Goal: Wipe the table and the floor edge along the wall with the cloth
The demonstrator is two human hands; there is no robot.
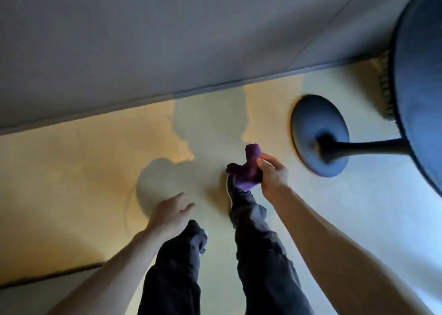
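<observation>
A purple cloth [248, 168], bunched up, is gripped in my right hand [272, 174] above the floor, just over my right shoe. My left hand [172, 213] hangs lower left with its fingers apart and holds nothing. The round blue table [423, 80] fills the right edge; its top shows from the side, on a dark stem with a round base [308, 125]. The floor edge along the wall [215, 86] runs diagonally across the upper middle, beyond both hands.
My legs in dark trousers [260, 255] and a dark shoe [233, 190] stand on the pale floor [71, 171]. The grey wall [167, 39] fills the top. A brush-like object [385, 87] lies by the wall behind the table. A dark seam [47, 276] crosses the floor lower left.
</observation>
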